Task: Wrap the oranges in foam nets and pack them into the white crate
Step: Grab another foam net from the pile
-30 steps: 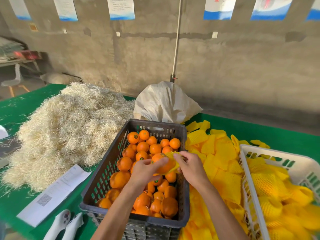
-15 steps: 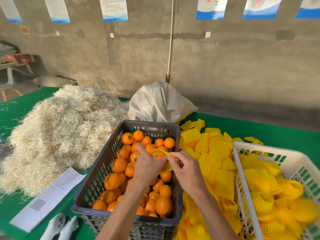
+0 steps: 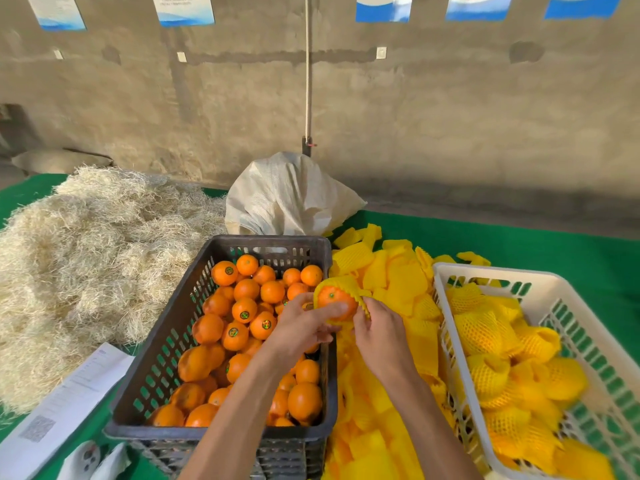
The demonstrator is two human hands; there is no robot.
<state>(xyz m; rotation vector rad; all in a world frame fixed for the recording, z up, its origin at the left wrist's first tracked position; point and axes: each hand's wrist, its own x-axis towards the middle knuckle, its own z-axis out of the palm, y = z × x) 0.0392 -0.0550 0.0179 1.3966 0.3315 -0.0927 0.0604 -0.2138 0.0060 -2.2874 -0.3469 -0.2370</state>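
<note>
The left hand (image 3: pixel 304 325) grips a round orange fruit (image 3: pixel 335 301) from below and from the side, with the fingers curled around it. The right hand (image 3: pixel 379 329) pinches the serrated edge of a yellow foam net sleeve (image 3: pixel 349 284) that partly covers the fruit; the upper face of the fruit remains exposed inside the sleeve opening. The fruit is held above the right rim of a dark grey slotted plastic crate (image 3: pixel 325 341), at the boundary between that crate and a loose pile of flat yellow foam nets (image 3: pixel 391 278) lying on the green table cover (image 3: pixel 554 247). The dark crate contains many unwrapped oranges (image 3: pixel 242 306), several bearing small round stickers. To the right of the net pile stands a white slotted plastic crate (image 3: pixel 491 271), well apart from the held fruit; it contains oranges already enclosed in yellow nets (image 3: pixel 485 330). A large heap of pale shredded straw-like fibre (image 3: pixel 86 254) lies on the table to the left of the dark crate. A white woven sack (image 3: pixel 291 195) sits just behind the dark crate, against the bare concrete wall (image 3: pixel 450 116). A printed white paper sheet (image 3: pixel 65 403) lies near the left front corner of the dark crate.
</note>
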